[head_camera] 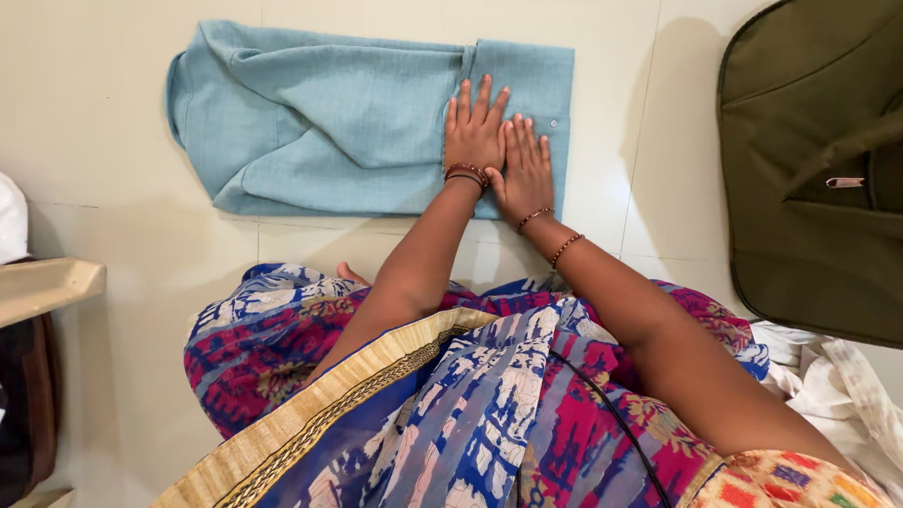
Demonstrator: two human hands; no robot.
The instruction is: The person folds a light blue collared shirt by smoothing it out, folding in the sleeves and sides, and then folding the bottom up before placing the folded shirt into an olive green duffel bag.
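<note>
Closest in there's just the lap, a bright patterned sari (pixel 446 414) in blue, pink and gold, with both arms reaching forward over it, so the person looks to be sitting on the floor (pixel 96 121) right up against the work.

Then the hands. The left hand (pixel 474 133) and right hand (pixel 522 171) lie side by side, touching at the thumbs, palms down and fingers spread flat. No grip on anything here; both are open and pressing on the cloth rather than pinching it. My read is that flat palms like that hold a fold down and smooth it so it doesn't spring back.

Under them is the light blue shirt (pixel 336 120), folded into a long rectangle lying across the pale floor tiles, with the hands on its right end near what looks like the button strip. The left end is bunchier.

Further out: a dark olive bag (pixel 824 197) off to the right, some white cloth (pixel 847 388) below it, and a beige ledge (pixel 30 289) at the left edge.
</note>
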